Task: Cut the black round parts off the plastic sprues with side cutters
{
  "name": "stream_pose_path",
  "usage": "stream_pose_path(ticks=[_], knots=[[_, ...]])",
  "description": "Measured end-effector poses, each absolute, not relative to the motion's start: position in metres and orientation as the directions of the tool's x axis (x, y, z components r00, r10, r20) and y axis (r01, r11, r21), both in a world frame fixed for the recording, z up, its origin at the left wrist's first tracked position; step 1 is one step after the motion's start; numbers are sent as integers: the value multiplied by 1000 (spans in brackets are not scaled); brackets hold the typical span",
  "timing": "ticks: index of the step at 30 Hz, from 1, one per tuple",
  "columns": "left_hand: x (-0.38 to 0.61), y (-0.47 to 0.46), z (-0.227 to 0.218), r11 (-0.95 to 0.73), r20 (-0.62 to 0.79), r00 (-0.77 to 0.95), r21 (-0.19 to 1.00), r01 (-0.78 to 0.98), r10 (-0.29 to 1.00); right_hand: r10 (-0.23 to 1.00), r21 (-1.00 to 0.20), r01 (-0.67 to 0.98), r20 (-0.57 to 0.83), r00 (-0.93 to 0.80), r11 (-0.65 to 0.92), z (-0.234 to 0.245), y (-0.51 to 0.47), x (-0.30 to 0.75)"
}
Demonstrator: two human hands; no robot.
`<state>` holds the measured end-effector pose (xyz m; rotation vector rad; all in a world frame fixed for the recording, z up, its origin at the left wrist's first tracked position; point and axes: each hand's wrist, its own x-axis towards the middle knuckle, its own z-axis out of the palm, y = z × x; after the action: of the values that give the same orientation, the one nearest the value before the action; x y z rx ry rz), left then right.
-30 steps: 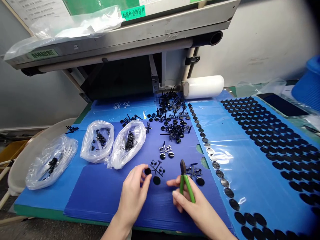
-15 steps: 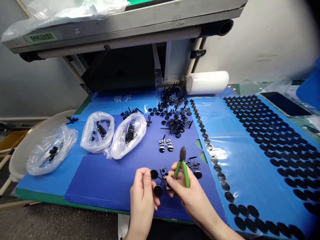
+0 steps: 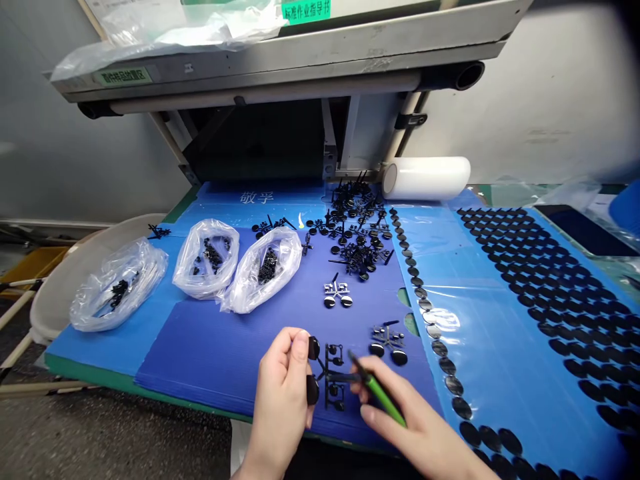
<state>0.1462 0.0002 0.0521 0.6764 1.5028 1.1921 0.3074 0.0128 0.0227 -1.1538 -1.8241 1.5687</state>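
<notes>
My left hand (image 3: 280, 383) is closed on a black plastic sprue (image 3: 327, 380), pinching it by its two round discs. The sprue's branching frame with small parts points right, above the blue mat. My right hand (image 3: 407, 410) is wrapped round green-handled nippers (image 3: 384, 399), whose dark tip is blurred. Its fingertips are at the end of the sprue's stem; whether they grip it I cannot tell. Just beyond my right hand lies another sprue with two discs (image 3: 399, 357). A similar sprue (image 3: 338, 292) lies farther up the mat.
A heap of black sprues (image 3: 355, 213) is at the back, by a white roll (image 3: 427, 178). Clear bags (image 3: 206, 260) with small black parts stand left. Rows of black discs (image 3: 550, 280) cover the right side. A grey shelf (image 3: 300, 63) overhangs the table.
My left hand has turned the sprue so its discs are seen more edge-on. My right hand has shifted right and tilted the nippers leftward. The camera view has shifted slightly.
</notes>
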Motion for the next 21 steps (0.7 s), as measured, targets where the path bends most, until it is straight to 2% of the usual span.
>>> stream_pose_path(ticks=[2,5,8,16,21], knots=[[147,-2,55,343,-382,-268,922,-182,884,773,-921,376,-161,-614,107,25,12,306],[147,-4,54,340,-373,-258,926,-166,891,706,-907,363,-112,-699,215,25,11,300],[146,-5,51,348,-378,-243,924,-157,893,712,-909,339,-70,-699,244,21,11,297],[144,-6,48,372,-398,-221,916,-152,890,693,-901,341,-64,-718,269,23,13,298],[144,-4,44,390,-417,-152,903,-179,896,684,-878,347,-30,-729,331,18,14,300]])
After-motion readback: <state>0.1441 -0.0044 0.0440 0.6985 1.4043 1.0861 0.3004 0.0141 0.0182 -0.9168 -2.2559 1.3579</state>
